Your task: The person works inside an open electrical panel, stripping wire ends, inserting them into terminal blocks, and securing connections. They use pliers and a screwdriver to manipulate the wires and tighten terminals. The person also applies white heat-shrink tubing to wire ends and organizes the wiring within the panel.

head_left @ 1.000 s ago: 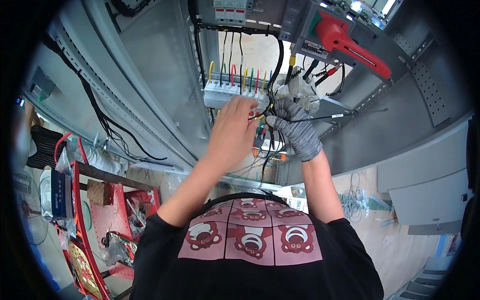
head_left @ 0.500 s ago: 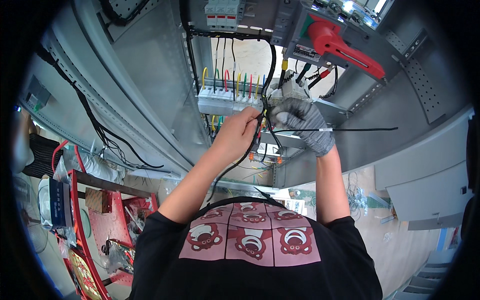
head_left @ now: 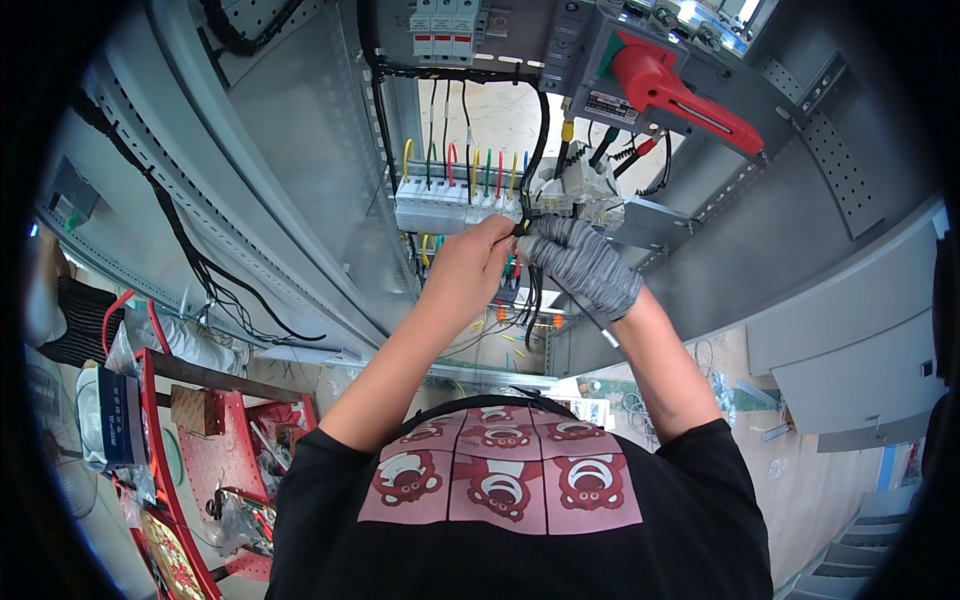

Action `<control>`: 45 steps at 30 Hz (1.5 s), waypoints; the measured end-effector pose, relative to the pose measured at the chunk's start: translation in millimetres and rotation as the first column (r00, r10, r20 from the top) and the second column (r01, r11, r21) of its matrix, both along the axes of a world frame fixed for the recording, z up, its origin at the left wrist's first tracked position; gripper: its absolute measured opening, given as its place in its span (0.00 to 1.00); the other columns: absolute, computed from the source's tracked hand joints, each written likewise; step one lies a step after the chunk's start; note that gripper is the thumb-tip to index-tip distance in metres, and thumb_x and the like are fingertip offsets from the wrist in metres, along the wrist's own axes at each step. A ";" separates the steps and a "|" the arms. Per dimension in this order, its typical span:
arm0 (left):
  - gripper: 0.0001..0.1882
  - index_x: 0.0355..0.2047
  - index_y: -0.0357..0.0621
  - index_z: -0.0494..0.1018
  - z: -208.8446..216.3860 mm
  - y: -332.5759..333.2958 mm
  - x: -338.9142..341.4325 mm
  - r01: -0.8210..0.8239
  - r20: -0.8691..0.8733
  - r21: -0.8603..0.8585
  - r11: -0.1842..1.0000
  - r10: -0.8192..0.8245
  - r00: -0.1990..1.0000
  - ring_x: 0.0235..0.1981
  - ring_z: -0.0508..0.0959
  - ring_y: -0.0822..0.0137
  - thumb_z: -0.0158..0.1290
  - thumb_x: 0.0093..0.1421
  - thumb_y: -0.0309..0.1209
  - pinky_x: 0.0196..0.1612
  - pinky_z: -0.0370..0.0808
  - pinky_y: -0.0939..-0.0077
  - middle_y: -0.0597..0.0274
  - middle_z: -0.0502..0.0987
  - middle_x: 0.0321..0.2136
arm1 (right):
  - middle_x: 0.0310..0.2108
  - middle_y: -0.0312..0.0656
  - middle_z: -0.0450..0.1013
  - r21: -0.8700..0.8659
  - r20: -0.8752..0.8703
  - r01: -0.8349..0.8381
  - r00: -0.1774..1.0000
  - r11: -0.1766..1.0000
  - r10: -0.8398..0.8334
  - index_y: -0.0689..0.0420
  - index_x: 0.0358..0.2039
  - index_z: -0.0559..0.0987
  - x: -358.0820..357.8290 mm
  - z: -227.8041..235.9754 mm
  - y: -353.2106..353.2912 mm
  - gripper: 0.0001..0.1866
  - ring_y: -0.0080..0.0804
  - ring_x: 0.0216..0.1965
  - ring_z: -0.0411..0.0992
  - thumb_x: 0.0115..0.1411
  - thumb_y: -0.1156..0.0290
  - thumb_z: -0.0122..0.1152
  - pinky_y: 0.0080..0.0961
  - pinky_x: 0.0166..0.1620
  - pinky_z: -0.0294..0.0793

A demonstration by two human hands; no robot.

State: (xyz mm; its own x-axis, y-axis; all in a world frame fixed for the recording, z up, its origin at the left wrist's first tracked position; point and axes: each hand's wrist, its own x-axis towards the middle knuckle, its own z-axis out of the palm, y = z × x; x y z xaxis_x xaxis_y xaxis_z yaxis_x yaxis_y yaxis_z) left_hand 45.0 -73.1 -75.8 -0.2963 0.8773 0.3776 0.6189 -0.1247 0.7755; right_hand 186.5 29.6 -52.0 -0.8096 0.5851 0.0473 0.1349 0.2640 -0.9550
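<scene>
A black wire bundle (head_left: 542, 125) runs down inside the grey cabinet. My bare left hand (head_left: 465, 265) pinches it near its lower part, thumb and forefinger pressed together. Right beside it, my right hand (head_left: 588, 265), in a grey knit glove, has its fingers closed at the same spot. Their fingertips almost meet, and what lies between them is partly hidden. A black wire with a white label sleeve (head_left: 609, 338) slants down from under the glove. Loose black wire ends (head_left: 533, 300) hang below the hands. Just behind stands a row of white breakers (head_left: 430, 205) with coloured wires.
A large red rotary handle (head_left: 685, 98) juts out at the upper right. White fuse holders (head_left: 440, 40) sit at the top. Another black harness (head_left: 180, 220) hangs along the left cabinet side. At the lower left, a red rack (head_left: 225, 460) holds boxes and tools.
My gloved right hand has moved left and down to my left hand. The labelled wire has swung from pointing right to slanting downward. The strand beside my left forearm is gone from there.
</scene>
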 end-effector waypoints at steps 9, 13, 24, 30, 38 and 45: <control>0.18 0.51 0.35 0.68 -2.0 5.5 -22.1 0.270 0.342 -0.060 0.961 -0.234 0.910 0.29 0.71 0.72 0.48 0.62 0.29 0.35 0.69 0.76 0.63 0.74 0.29 | 0.27 0.38 0.73 0.054 0.184 -0.133 0.976 0.990 0.121 0.62 0.43 0.77 14.0 54.6 20.6 0.18 0.20 0.26 0.68 0.61 0.60 0.55 0.20 0.33 0.71; 0.18 0.52 0.33 0.66 8.2 2.1 -30.5 0.401 0.535 -0.051 0.915 -0.314 0.785 0.25 0.62 0.79 0.47 0.64 0.30 0.30 0.63 0.84 0.73 0.65 0.24 | 0.36 0.44 0.76 0.247 0.257 -0.198 0.957 0.949 0.133 0.61 0.45 0.76 21.5 62.5 31.5 0.19 0.26 0.35 0.72 0.59 0.61 0.57 0.22 0.42 0.72; 0.17 0.50 0.31 0.67 14.1 5.4 -23.8 0.403 0.418 -0.040 0.914 -0.351 0.838 0.30 0.69 0.77 0.48 0.62 0.27 0.37 0.67 0.84 0.69 0.69 0.29 | 0.33 0.43 0.77 0.196 -0.072 -0.012 0.997 0.980 0.026 0.58 0.41 0.78 -1.3 -58.9 48.9 0.17 0.32 0.36 0.74 0.57 0.60 0.60 0.26 0.44 0.70; 0.10 0.37 0.33 0.69 12.9 13.6 -27.5 0.352 0.118 0.042 0.935 -0.355 0.928 0.32 0.70 0.68 0.51 0.58 0.27 0.37 0.68 0.77 0.61 0.66 0.29 | 0.31 0.38 0.76 0.037 -0.182 -0.052 0.982 0.998 0.058 0.60 0.39 0.77 -28.0 -77.2 16.6 0.15 0.25 0.33 0.72 0.60 0.61 0.57 0.26 0.40 0.71; 0.09 0.27 0.40 0.69 18.8 5.0 -26.8 0.131 -0.235 -0.042 0.991 -0.137 0.962 0.29 0.70 0.54 0.55 0.53 0.31 0.36 0.62 0.65 0.59 0.68 0.26 | 0.29 0.40 0.76 0.101 -0.029 -0.057 0.998 0.993 0.060 0.63 0.38 0.78 -2.8 -4.3 19.0 0.17 0.25 0.30 0.71 0.55 0.62 0.63 0.25 0.38 0.71; 0.10 0.27 0.42 0.71 17.2 -14.7 -19.6 -0.040 -0.353 0.109 0.993 0.077 0.932 0.31 0.71 0.55 0.60 0.48 0.30 0.39 0.64 0.64 0.60 0.71 0.26 | 0.25 0.36 0.74 0.050 0.044 -0.115 0.993 0.992 0.113 0.63 0.35 0.78 -11.6 -10.0 15.4 0.14 0.20 0.28 0.67 0.53 0.66 0.66 0.22 0.35 0.70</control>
State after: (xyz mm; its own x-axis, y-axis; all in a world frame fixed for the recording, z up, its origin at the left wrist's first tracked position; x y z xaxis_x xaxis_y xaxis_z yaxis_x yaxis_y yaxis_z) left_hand 25.4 -87.8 -58.6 -0.1763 0.8154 0.5514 0.8605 -0.1443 0.4885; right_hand 174.9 45.1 -62.1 -0.8728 0.4863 0.0410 0.1394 0.3291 -0.9340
